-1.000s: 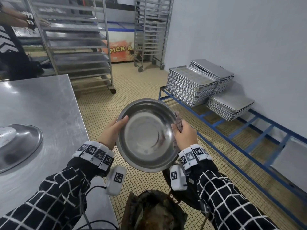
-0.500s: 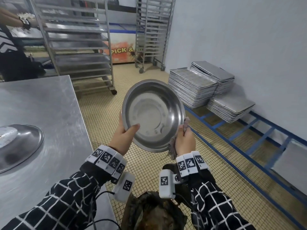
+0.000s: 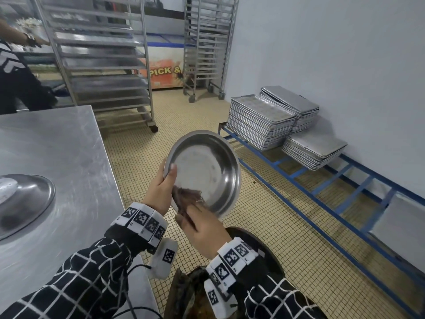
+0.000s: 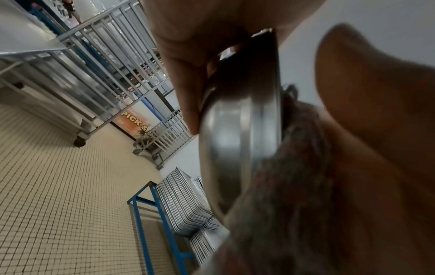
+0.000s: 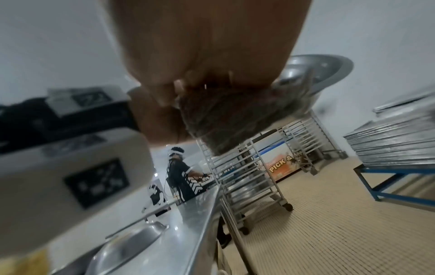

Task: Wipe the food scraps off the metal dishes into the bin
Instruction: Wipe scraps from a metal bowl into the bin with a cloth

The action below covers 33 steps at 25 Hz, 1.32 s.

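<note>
My left hand (image 3: 161, 192) grips the rim of a round metal dish (image 3: 207, 171), thumb on the inside and fingers behind, holding it tilted above the floor. My right hand (image 3: 202, 229) holds a dark brown rag (image 3: 186, 199) and presses it against the dish's lower inner edge. In the left wrist view the dish (image 4: 237, 130) shows edge-on with the rag (image 4: 294, 176) against it. In the right wrist view the fingers curl round the rag (image 5: 226, 115), with the dish (image 5: 317, 70) behind. The dark bin (image 3: 264, 254) with scraps sits below my right wrist.
A steel table (image 3: 57, 146) stands at the left with another metal dish (image 3: 25, 201) on it. Stacks of metal trays (image 3: 262, 120) rest on a blue frame (image 3: 322, 203) along the right wall. Wheeled racks (image 3: 103, 65) stand behind. Another person (image 3: 13, 72) works at the far left.
The dish rose and tilted, then came lower again. My right hand with the rag moved from the dish's right rim down to its lower inner edge. My left hand shifted its grip on the left rim.
</note>
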Motion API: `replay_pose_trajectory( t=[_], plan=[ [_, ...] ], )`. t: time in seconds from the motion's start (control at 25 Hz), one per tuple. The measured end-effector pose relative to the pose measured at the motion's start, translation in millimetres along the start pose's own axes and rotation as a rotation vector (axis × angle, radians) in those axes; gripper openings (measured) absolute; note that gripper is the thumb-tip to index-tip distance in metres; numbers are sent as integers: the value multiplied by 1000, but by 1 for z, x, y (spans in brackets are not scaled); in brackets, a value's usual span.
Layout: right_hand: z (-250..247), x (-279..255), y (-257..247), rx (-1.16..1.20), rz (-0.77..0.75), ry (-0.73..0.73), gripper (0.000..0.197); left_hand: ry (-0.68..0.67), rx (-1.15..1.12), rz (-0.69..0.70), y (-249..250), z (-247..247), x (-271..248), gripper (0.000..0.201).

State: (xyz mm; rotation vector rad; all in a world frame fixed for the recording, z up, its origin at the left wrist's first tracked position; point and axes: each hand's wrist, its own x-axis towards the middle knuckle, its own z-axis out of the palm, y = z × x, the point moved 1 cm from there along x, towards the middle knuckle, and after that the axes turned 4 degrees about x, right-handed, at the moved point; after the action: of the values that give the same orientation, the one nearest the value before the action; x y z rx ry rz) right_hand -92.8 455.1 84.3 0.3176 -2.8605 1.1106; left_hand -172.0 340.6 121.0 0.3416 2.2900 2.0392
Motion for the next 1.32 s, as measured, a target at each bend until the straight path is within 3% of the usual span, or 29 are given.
replay_pose_trajectory(
  t=[0.2,0.28,0.36,0.44,0.52,0.6,0.72,0.92,1.04,1.32],
  plan=[
    [-2,-1,46,-410,7,-30,63,-15,-8,3,5,-12,1,40],
    [5,-3,42,-319,4,5,62,-37,-19,19,1,-11,2,37],
    [13,-5,24,-20,-26,97,48,-46,-25,28,0,-9,3,51],
    [15,-5,10,125,-46,190,36,-46,-34,30,0,-9,5,63],
    [12,-4,16,-17,-35,203,41,-26,-29,35,1,-10,7,53],
    [4,-3,36,-341,9,109,58,-10,-21,37,3,-11,5,37],
    [-16,-2,66,-554,214,34,65,-23,-19,20,-7,-10,3,36],
    [-43,12,95,-439,292,175,58,-103,12,-79,-14,0,-6,42],
    [-58,22,93,-187,245,290,58,-113,-14,-161,-13,-2,-5,43],
    [-87,17,71,344,437,479,30,-134,-74,-194,-17,-8,-6,48]
  ],
)
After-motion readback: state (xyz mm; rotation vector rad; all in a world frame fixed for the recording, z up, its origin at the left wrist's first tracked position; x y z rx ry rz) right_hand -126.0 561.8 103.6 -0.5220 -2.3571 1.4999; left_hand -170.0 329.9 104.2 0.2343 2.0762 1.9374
